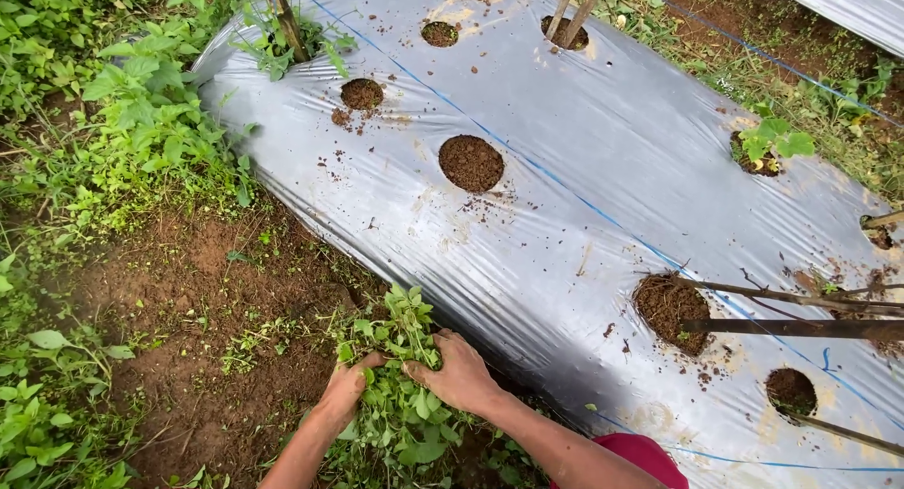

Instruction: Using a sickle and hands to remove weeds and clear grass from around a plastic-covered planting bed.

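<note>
A clump of green leafy weeds (395,331) grows at the near edge of a silver plastic mulch sheet (584,150) laid over a raised soil bed. My left hand (347,387) grips the weeds on their left side. My right hand (459,370) closes around the same clump from the right, fingers buried in the leaves. More weeds (400,432) lie between my forearms. The stems' bases are hidden by leaves and hands.
Round planting holes (471,162) filled with brown soil dot the sheet. A small green seedling (774,141) grows at the right. Wooden stakes (791,327) cross the right side and others (284,18) stand at the top. Bare brown earth (226,291) and dense weeds (132,122) lie to the left.
</note>
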